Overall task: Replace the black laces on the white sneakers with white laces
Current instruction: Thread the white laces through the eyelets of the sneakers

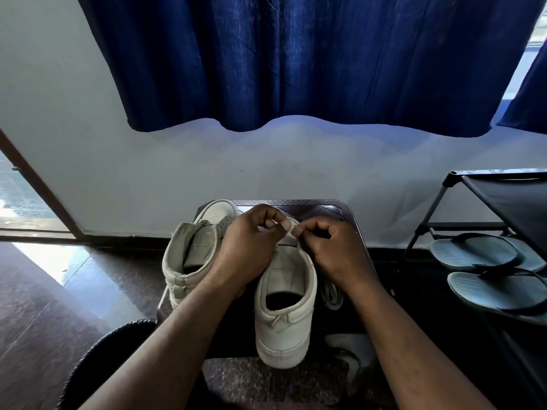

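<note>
From the head camera, two white sneakers stand side by side on a small dark table (pixel 325 209), heels toward the person. Over the front of the right sneaker (pixel 284 306), the left hand (pixel 251 241) and right hand (pixel 331 247) each have curled fingers pinching a white lace (pixel 293 222). The left sneaker (pixel 192 255) stands just beside it, untouched. A coiled lace (pixel 333 294) lies to the right of the right sneaker. Sandals (pixel 473 255) sit on a rack (pixel 426 224).

Left sneaker (pixel 189 261), right sneaker (pixel 284 327): white, upright, side by side, heels toward camera. Spare white lace (pixel 332 295) bundled beside right sneaker.
</note>
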A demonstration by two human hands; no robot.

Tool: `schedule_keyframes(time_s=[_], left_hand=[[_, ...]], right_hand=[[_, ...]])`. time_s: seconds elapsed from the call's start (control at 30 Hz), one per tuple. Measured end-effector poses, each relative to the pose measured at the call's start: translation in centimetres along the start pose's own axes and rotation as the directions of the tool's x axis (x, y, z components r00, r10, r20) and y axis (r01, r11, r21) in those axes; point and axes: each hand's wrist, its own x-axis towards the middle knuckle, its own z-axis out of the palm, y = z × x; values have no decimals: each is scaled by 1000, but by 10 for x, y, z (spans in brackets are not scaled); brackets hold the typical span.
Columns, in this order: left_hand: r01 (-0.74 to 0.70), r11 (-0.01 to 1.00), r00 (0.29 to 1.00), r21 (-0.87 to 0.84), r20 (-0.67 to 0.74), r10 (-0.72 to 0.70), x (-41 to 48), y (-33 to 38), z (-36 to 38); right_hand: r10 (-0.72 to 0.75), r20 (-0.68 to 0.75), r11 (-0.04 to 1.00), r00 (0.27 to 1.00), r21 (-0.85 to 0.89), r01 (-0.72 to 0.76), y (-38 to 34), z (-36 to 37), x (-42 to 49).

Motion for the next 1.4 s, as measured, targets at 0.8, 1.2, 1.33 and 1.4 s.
schedule_keyframes(time_s=[0.8,1.2,1.33,1.4], left_hand=[[65,847,996,528,15,-85,-32,13,-11],[60,853,992,518,-124,6,-41,17,-10],[40,855,993,517,-114,22,-40,14,-11],[32,859,993,511,-111,29,-40,14,-10]], right_hand=[[-141,-34,979,989,-154,134,-25,5,0],[-115,121,963,986,-231,140,-25,3,-2],[-115,155,969,981,-202,145,-25,1,-2],[-121,153,969,981,-196,150,-26,3,-3]])
